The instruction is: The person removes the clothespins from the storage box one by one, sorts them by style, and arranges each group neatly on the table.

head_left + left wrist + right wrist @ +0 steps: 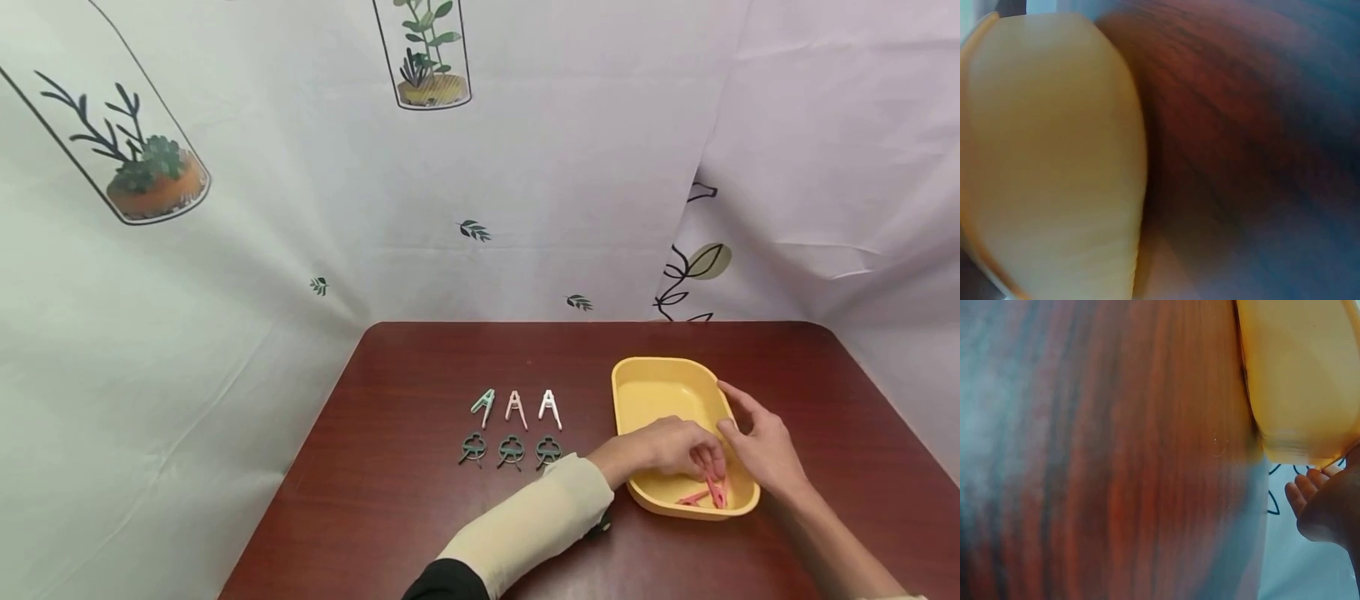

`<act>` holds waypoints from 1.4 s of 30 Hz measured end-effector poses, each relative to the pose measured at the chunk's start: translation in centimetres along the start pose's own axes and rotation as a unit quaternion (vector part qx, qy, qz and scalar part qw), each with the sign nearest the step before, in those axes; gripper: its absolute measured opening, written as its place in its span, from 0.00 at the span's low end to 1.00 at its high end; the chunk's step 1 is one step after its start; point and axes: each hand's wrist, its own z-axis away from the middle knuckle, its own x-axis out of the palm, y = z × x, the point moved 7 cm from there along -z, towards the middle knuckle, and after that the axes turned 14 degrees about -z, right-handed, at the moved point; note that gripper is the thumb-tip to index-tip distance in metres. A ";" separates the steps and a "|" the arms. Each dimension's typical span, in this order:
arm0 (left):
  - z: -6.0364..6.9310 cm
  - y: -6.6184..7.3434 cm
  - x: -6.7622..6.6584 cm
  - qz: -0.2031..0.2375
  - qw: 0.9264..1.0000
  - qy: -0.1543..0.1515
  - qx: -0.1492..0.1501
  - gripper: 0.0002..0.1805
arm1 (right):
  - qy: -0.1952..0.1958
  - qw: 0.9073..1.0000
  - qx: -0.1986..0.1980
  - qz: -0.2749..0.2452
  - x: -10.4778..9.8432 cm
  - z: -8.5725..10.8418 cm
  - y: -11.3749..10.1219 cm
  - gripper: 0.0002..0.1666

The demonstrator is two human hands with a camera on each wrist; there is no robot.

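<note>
In the head view my left hand reaches into a yellow tray. Its thumb and fingertips pinch a pink clothespin, and another pink clothespin lies beside it on the tray floor. My right hand holds the tray's right side, thumb over the rim and index finger along the outer edge. The right wrist view has the tray's outer wall with the fingers by its far end. Only the tray's wall fills the left wrist view; the left hand is hidden there.
Left of the tray, a mint clothespin, a pale pink one and a white one form a row. Below them lie three dark green round clips. A small dark object shows beside the left sleeve. A printed curtain stands behind the table.
</note>
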 end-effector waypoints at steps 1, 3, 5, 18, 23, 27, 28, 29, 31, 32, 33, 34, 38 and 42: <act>0.0 0.0 0.1 -0.004 1.000 0.003 0.002 0.09 | -0.002 1.000 0.001 -0.003 0.1 0.0 0.0 0.33; 0.0 -0.1 0.2 -0.005 1.000 0.005 0.003 0.09 | -0.002 1.000 0.002 -0.005 0.2 0.0 0.0 0.33; 0.0 -0.1 0.2 0.002 1.000 0.008 0.009 0.09 | 0.001 1.000 0.003 -0.005 0.2 0.0 -0.1 0.33; 0.4 0.3 -0.7 0.110 0.993 0.002 0.031 0.10 | 0.001 1.000 0.008 0.005 0.1 0.0 0.2 0.34; 1.0 0.0 -1.4 0.118 0.992 0.011 0.039 0.10 | 0.001 1.000 0.008 0.013 0.1 -0.1 0.2 0.34; 1.5 -0.2 -2.1 0.133 0.990 0.023 0.051 0.10 | 0.004 1.000 0.000 0.020 0.0 -0.1 0.2 0.33; 1.7 -0.3 -2.2 0.135 0.989 0.026 0.055 0.11 | 0.005 1.000 -0.003 0.022 0.0 -0.1 0.2 0.33; 1.8 -0.4 -2.4 0.138 0.988 0.030 0.060 0.11 | 0.006 1.000 -0.004 0.023 0.0 0.0 0.2 0.33; 2.1 -0.6 -2.7 0.150 0.985 0.039 0.069 0.11 | 0.006 1.000 -0.008 0.023 -0.1 0.0 0.1 0.33; 2.2 -0.7 -2.9 0.158 0.984 0.045 0.074 0.11 | 0.006 1.000 -0.009 0.023 -0.1 0.0 0.1 0.33; 2.4 -0.9 -3.0 0.169 0.981 0.050 0.077 0.11 | 0.006 1.000 -0.010 0.023 -0.1 0.0 0.1 0.33; 2.6 -1.1 -3.2 0.180 0.979 0.056 0.079 0.11 | 0.006 1.000 -0.010 0.024 0.0 0.0 0.1 0.33; 3.6 -2.0 -3.8 0.243 0.963 0.080 0.087 0.09 | 0.003 1.000 -0.008 0.022 0.0 0.0 0.2 0.33; 4.8 -3.0 -4.6 0.311 0.941 0.103 0.086 0.08 | 0.002 1.000 -0.002 0.021 0.0 0.1 0.2 0.33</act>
